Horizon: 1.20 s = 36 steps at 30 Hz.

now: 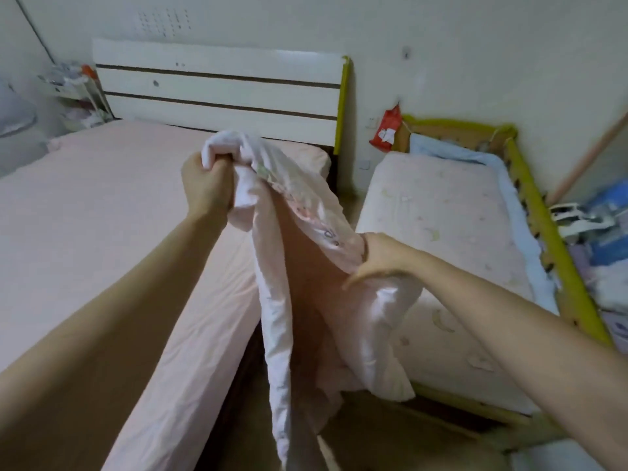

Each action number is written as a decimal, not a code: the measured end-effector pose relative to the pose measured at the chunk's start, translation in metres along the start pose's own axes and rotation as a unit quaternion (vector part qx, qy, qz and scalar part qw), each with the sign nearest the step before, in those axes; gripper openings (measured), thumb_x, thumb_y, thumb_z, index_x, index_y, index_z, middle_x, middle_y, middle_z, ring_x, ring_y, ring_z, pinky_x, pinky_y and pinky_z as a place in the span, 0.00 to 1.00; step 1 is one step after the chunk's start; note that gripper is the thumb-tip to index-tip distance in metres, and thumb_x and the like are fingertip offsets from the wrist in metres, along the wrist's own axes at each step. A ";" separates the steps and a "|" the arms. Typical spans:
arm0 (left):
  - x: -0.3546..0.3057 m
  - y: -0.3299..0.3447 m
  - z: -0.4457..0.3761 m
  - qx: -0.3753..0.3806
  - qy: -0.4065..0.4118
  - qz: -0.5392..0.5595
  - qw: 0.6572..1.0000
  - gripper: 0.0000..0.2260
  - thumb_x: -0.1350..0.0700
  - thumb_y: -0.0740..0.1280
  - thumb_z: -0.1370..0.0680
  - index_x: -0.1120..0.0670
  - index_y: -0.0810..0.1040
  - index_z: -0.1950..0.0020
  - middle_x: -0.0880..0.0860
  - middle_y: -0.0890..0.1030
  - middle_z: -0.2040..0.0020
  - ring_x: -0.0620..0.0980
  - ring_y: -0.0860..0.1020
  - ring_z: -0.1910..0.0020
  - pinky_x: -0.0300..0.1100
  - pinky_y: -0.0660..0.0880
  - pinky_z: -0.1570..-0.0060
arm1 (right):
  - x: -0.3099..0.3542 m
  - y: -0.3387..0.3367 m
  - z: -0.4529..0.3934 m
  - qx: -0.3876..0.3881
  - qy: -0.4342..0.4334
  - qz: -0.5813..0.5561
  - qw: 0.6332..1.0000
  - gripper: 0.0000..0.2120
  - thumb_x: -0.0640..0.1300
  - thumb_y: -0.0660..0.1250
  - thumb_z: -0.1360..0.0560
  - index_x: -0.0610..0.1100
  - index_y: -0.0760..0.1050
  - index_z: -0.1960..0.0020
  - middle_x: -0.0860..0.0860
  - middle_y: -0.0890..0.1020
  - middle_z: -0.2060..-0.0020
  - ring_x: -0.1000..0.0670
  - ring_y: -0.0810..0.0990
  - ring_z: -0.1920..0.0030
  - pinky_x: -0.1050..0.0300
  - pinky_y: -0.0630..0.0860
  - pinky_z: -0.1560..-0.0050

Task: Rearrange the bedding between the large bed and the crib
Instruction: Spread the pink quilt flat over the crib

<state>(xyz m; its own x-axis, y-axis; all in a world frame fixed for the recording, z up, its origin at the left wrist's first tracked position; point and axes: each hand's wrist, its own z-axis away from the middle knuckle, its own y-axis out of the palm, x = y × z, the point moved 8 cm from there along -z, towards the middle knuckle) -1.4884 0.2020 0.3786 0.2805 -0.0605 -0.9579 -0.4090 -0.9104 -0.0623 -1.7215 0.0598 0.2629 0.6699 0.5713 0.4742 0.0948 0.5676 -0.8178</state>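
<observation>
Blanket (306, 266) in both hands, between beds.

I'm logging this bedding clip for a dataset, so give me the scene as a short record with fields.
setting: bedroom, large bed left, crib right
held item: pale pink blanket, hanging over the gap between them
left hand: grips the blanket's bunched top
right hand: holds the blanket's edge lower down
large bed: pink sheet, white headboard
crib: patterned pink mattress, yellow-padded rail

Pale pink printed blanket (306, 266), bunched, hanging between pink-sheeted large bed (85, 215) and crib (452, 232).
</observation>
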 end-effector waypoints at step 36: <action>-0.059 0.041 0.122 0.379 0.348 -0.381 0.768 0.20 0.63 0.65 0.26 0.60 0.71 0.34 0.59 0.80 0.48 0.60 0.78 0.48 0.49 0.75 0.53 | 0.050 -0.073 0.243 -0.467 0.283 0.182 0.817 0.12 0.33 0.56 0.25 0.39 0.74 0.46 0.39 0.80 0.49 0.38 0.79 0.47 0.47 0.74 0.51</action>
<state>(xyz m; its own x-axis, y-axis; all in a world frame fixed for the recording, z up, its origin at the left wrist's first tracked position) -1.6273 0.2179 0.3985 0.9776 -0.0723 -0.1979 -0.2106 -0.3059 -0.9285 -1.8740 0.1908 0.4257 0.9875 0.0857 0.1326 0.1568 -0.4316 -0.8883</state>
